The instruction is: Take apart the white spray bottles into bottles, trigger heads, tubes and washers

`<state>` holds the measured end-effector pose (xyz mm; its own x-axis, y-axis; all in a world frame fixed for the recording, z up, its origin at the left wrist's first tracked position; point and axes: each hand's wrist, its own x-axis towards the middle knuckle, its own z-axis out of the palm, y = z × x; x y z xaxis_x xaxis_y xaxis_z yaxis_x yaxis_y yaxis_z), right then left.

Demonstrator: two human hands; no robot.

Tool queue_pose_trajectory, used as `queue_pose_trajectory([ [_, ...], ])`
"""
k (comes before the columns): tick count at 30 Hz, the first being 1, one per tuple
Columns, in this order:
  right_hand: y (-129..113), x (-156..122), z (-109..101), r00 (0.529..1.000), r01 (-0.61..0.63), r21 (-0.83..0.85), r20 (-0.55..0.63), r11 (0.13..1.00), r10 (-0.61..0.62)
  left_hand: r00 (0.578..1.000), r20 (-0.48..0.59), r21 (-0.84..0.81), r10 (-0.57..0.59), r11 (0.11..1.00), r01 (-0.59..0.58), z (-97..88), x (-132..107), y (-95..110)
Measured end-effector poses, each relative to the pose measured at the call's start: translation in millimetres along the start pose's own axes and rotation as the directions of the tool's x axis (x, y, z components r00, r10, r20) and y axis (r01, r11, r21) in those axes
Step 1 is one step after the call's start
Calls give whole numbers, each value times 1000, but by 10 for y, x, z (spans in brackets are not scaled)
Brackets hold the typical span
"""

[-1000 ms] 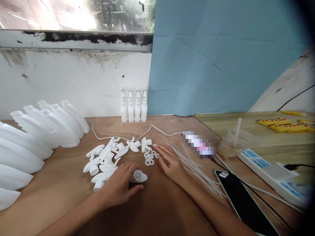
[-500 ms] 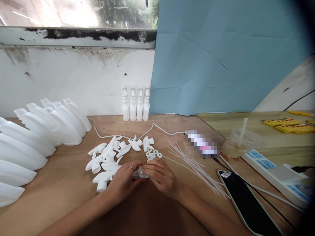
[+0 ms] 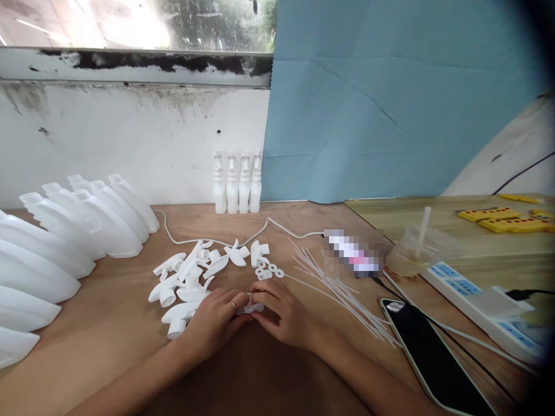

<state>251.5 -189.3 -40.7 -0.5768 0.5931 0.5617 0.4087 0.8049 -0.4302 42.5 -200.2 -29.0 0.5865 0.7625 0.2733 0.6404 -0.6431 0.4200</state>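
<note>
Close to the front of the table, my left hand [image 3: 217,315] and my right hand [image 3: 284,312] meet around a white trigger spray head [image 3: 251,308], mostly covered by fingers. A ring sits on one left finger. My left fingers wrap the piece from the left, while the right fingertips press on its other side. Left of my hands lies a pile of white trigger spray heads [image 3: 180,312]. Just beyond my right fingers are several small white ring washers [image 3: 264,273]. Thin white tubes [image 3: 342,292] lie spread to the right.
White bottles without tops [image 3: 117,225] stand along the left. Several small spray bottles [image 3: 237,188] are by the wall. On the right are a lit phone [image 3: 353,253], a dark phone [image 3: 433,352], a power strip [image 3: 455,283], a plastic cup with a straw [image 3: 416,251] and cables.
The round opening of the spray head faced up toward me before; now the piece is turned and lies lower between my fingers. My right fingers have shifted slightly and curl over it.
</note>
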Motion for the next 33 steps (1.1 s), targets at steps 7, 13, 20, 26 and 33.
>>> queue_pose_trajectory([
  [7, 14, 3, 13, 999, 26, 5, 26, 1000, -27, 991, -15, 82, 132, 988, -130, -48, 1, -16],
  [13, 2, 31, -7, 1000, 28, 15, 12, 999, -28, 976, -67, 114, 208, 973, -200, -27, 20, -16],
  [20, 13, -7, 44, 999, 41, 4, -2, 999, -41, 970, -89, 95, 227, 971, -218, -14, 5, -17],
  [26, -27, -14, 15, 999, 29, -54, 26, 998, -27, 976, -93, 120, 196, 975, -185, 64, -26, -67],
  [33, 232, 68, -317, 992, -123, -374, -25, 919, 122, 997, -80, 107, 19, 994, -10, 54, -45, -28],
])
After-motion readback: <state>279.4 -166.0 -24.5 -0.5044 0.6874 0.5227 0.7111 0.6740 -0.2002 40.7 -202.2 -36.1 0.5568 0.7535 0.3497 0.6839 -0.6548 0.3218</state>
